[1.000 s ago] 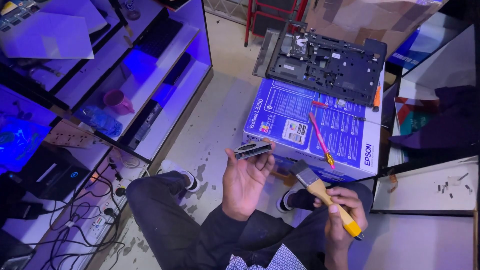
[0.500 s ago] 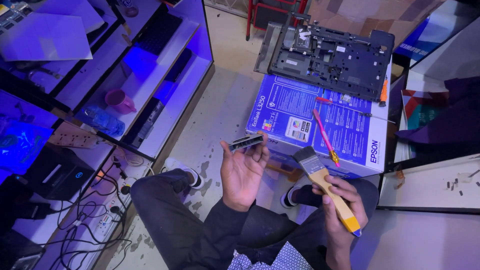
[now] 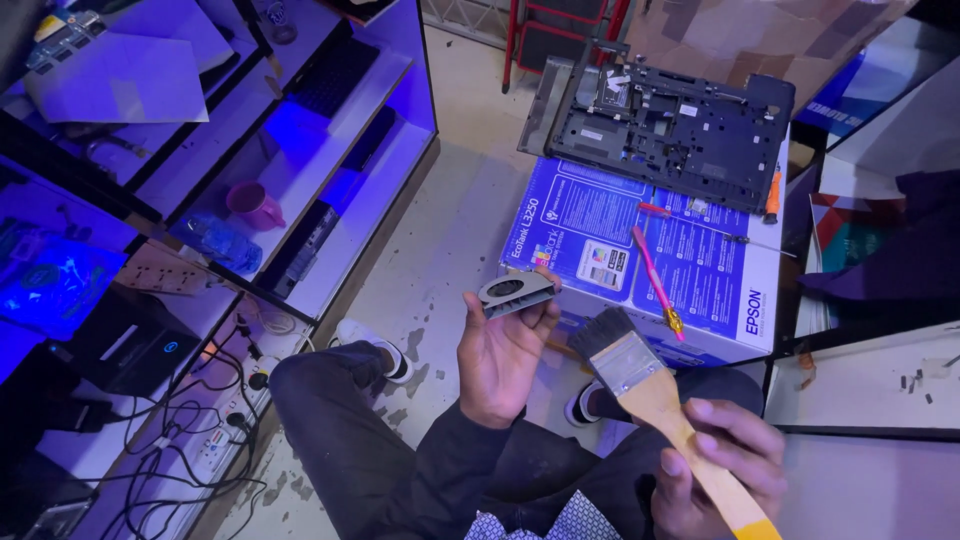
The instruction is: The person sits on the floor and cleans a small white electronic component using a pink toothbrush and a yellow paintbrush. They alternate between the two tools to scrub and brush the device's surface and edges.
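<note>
My left hand (image 3: 505, 355) has turned the small flat grey laptop fan (image 3: 515, 293) so its round opening faces up. My right hand (image 3: 720, 465) has drawn the wooden-handled black-bristled paintbrush (image 3: 650, 385) slightly lower and closer to me.

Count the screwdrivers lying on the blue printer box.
3: a pink-handled screwdriver lies across the printer box middle, a small red one sits near the laptop chassis, and an orange-handled one lies at the far right edge. Others may be hidden.
</note>
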